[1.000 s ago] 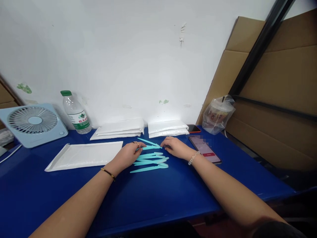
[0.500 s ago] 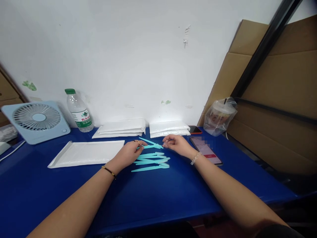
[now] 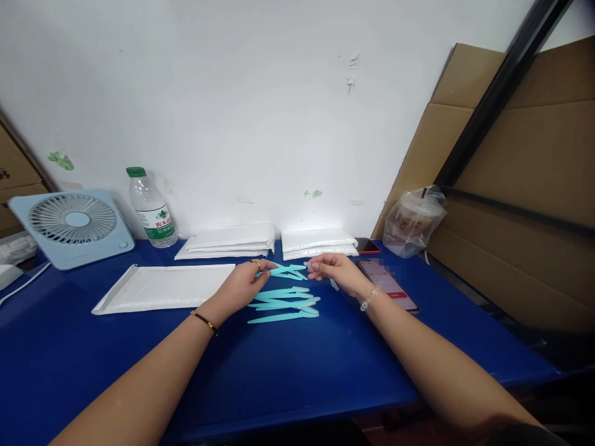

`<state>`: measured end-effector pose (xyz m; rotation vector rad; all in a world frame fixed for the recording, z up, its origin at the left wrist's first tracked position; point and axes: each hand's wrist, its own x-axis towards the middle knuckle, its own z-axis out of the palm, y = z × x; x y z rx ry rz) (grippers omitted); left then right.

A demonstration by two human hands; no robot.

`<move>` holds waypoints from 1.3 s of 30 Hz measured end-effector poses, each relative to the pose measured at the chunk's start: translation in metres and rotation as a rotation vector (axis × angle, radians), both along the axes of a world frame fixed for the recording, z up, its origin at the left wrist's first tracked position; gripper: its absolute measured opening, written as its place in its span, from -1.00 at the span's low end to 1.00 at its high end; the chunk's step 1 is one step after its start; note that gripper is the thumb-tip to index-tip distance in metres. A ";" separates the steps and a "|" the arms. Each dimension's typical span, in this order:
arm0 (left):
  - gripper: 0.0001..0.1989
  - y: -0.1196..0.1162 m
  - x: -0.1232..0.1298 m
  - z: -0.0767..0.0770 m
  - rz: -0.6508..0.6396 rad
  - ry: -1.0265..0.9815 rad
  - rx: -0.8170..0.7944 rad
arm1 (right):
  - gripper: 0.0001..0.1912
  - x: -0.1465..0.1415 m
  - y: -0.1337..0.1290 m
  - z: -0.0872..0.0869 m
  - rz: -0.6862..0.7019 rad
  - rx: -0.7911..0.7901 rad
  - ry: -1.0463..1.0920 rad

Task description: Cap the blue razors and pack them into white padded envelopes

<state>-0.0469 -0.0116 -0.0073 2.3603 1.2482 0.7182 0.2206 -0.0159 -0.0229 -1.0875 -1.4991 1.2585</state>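
My left hand (image 3: 245,282) pinches the handle end of a turquoise eyebrow razor (image 3: 288,270), its other end pointing right. At that tip, my right hand (image 3: 333,271) has thumb and fingers closed on a small clear cap (image 3: 307,265). Another translucent piece (image 3: 333,284) lies on the table just under the right hand. One more turquoise razor crosses beneath the held one. Nearer to me, several turquoise eyebrow razors (image 3: 283,317) lie in a loose row, their handles to the left.
A white padded envelope (image 3: 167,286) lies on the blue table (image 3: 279,378) at left. Two stacks of white envelopes (image 3: 227,238) (image 3: 318,240) sit by the wall. Around them are a fan (image 3: 74,226), a water bottle (image 3: 153,214), phones (image 3: 390,288) (image 3: 368,246) and a bagged drink cup (image 3: 413,217).
The razor in my left hand has been raised and turned slightly. A clear cap now shows between my right fingertips, and a translucent piece is visible beneath that hand.
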 end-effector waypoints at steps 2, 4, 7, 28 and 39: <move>-0.62 0.000 0.000 0.000 -0.005 -0.004 -0.003 | -0.64 -0.001 0.000 -0.001 0.012 -0.025 0.030; -0.63 0.000 0.000 0.000 -0.011 -0.007 -0.007 | -0.65 -0.002 -0.001 -0.001 0.027 -0.034 0.046; -0.62 0.000 -0.001 0.000 -0.010 -0.012 -0.011 | -0.66 -0.003 -0.002 0.000 0.042 -0.031 0.060; -0.60 0.000 -0.001 0.000 -0.001 -0.057 -0.059 | -0.70 0.001 0.000 0.003 -0.006 0.062 0.003; -0.61 -0.005 0.002 -0.002 -0.126 -0.034 -0.198 | -0.66 -0.008 -0.010 0.008 0.196 0.045 -0.151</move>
